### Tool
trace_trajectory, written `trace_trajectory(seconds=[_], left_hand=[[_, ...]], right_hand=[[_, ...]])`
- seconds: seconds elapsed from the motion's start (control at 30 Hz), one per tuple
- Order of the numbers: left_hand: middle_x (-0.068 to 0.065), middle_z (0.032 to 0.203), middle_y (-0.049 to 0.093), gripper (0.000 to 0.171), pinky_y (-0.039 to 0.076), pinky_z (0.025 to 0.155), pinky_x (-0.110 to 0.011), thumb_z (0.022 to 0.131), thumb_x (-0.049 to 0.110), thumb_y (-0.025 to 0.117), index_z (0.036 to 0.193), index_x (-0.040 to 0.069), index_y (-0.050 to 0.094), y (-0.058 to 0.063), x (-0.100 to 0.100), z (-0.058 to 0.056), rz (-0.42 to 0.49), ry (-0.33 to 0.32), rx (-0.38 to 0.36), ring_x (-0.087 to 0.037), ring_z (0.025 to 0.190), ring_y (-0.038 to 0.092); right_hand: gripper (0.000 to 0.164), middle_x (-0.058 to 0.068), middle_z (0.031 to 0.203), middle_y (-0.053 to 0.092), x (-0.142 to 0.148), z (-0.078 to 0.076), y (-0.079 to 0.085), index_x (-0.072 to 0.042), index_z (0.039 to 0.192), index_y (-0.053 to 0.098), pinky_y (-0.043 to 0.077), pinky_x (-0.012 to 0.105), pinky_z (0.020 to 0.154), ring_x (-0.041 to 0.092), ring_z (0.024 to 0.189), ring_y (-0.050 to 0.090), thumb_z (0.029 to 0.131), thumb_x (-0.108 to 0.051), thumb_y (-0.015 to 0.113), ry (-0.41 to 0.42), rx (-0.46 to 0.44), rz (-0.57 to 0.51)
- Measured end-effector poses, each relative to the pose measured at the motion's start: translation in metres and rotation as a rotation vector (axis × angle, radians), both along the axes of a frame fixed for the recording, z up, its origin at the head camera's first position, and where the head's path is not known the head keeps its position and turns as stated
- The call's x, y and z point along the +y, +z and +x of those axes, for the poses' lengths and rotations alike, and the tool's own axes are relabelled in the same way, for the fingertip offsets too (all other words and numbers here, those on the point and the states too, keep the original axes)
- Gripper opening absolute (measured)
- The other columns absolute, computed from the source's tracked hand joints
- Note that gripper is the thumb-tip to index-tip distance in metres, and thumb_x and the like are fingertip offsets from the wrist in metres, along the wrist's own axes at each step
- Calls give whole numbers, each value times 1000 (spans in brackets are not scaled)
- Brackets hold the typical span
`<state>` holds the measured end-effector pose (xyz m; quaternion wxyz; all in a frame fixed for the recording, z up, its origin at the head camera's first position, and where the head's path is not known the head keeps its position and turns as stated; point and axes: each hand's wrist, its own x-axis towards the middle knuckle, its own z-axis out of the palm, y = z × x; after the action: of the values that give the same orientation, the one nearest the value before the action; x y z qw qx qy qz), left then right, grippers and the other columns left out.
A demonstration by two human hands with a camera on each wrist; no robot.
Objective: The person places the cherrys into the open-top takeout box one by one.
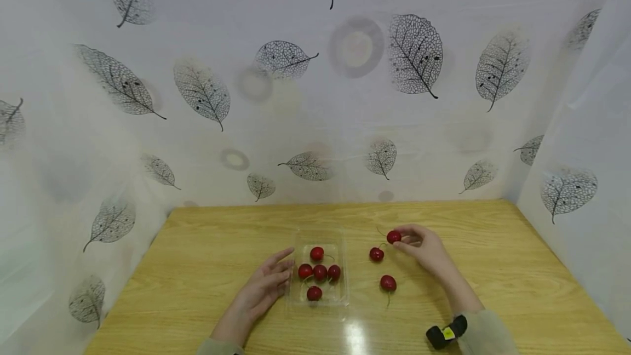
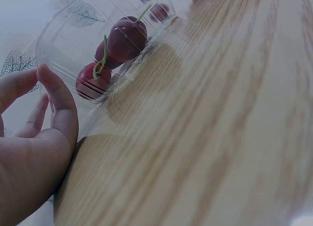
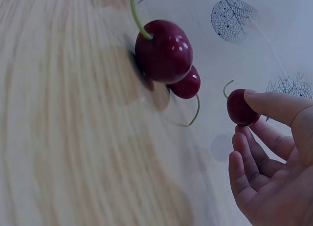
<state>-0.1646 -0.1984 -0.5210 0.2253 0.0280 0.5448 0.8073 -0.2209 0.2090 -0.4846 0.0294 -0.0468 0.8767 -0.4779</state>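
A dark red cherry (image 3: pixel 240 108) with a green stem is pinched between the thumb and fingers of my right hand (image 1: pixel 425 248), lifted off the table in the right wrist view. Two more cherries lie near that hand: one (image 1: pixel 377 255) just left of it, another (image 1: pixel 388 283) closer to me. A clear plastic box (image 1: pixel 346 292) holds several cherries (image 1: pixel 320 273), some with stems showing. My left hand (image 1: pixel 266 285) is at the box's left side with fingers extended, its fingertips (image 2: pixel 44 72) at the rim; whether they press on it I cannot tell.
The light wooden table (image 1: pixel 212 245) reaches back to a whitish curtain (image 1: pixel 315 125) printed with grey leaves, which also hangs along both sides. A black strap device (image 1: pixel 446 333) is on the right wrist.
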Motion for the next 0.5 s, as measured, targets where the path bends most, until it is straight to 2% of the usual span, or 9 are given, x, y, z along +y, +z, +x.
trace_trajectory(seconds=[0.27,0.5], left_hand=[[3,132,55,53,52,88,-16,107,1,55,154,24,49,1,1,0,10,2,-11,-2,107,59],[3,132,54,53,52,88,-16,107,1,55,154,24,49,0,1,0,1,5,-10,-3,107,59]], right_hand=[[38,19,122,74,-10,-1,4,0,130,70,56,20,88,14,100,68,95,-13,79,19,53,-31],[37,19,117,76,-22,4,13,1,128,71,58,20,84,6,93,67,94,-11,80,47,86,-62]])
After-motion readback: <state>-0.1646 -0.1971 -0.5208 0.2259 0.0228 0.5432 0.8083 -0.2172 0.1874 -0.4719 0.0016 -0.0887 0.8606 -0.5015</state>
